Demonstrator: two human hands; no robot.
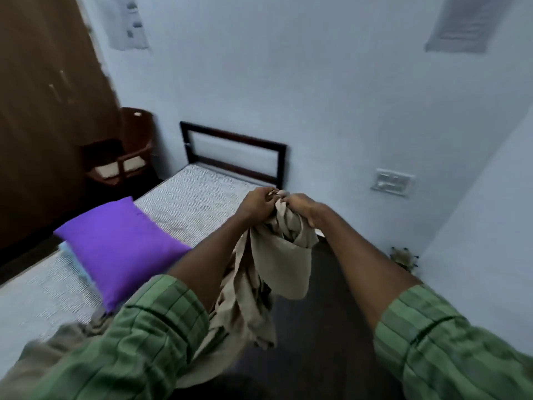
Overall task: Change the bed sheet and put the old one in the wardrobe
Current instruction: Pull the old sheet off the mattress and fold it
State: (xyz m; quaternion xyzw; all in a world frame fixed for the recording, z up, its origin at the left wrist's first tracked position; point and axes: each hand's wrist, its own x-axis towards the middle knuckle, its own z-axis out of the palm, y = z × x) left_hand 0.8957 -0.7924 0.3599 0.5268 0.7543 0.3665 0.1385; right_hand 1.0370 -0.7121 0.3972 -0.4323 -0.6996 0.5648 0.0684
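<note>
Both hands are raised in front of the person, close together, holding a bunched beige bed sheet (pixel 277 255). The left hand (pixel 256 204) has its fingers curled round the top edge of the cloth, and the right hand (pixel 300 207) grips the same gathered edge just beside it — the two hands nearly touch. The sheet hangs down between the forearms in loose folds, and its lower part trails toward the near corner of the bed, where more beige cloth seems to lie, though that corner is blurred. Green striped sleeves (pixel 150 336) are pushed up on both arms.

The mattress (pixel 202 197) lies bare, with a pale quilted surface. A purple pillow (pixel 118 243) rests on it near the left side, on top of something light blue. A dark bed frame (pixel 233 151) stands at the far end against the pale wall (pixel 288 82). To the left is a brown wardrobe (pixel 46 111) with a wooden chair (pixel 127 151) beside it — a switch plate (pixel 392 181) sits on the wall to the right
</note>
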